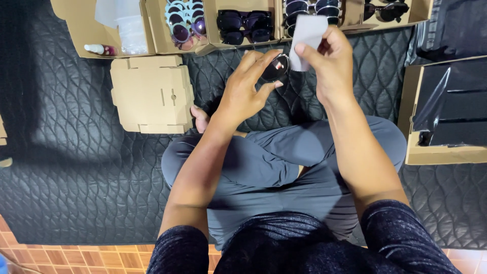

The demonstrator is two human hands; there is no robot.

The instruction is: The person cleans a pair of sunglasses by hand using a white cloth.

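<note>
Home packing spot: you sit cross-legged on a black quilted floor mat (76, 152) over orange tile (76, 256), cardboard boxes of sunglasses (243, 25) alongside flat-packed cartons (152, 94).

We see a pair of dark sunglasses (275, 68) held up in the air above the black quilted mat (76, 152), toward its far edge. One rounded, glossy dark lens faces us, catching a small pale reflection; the rest of the frame is hidden behind fingers. Just right of it and touching the lens is a small light grey cloth (307, 35), soft and rectangular, standing upright, its lower part folded down against the lens.
</note>
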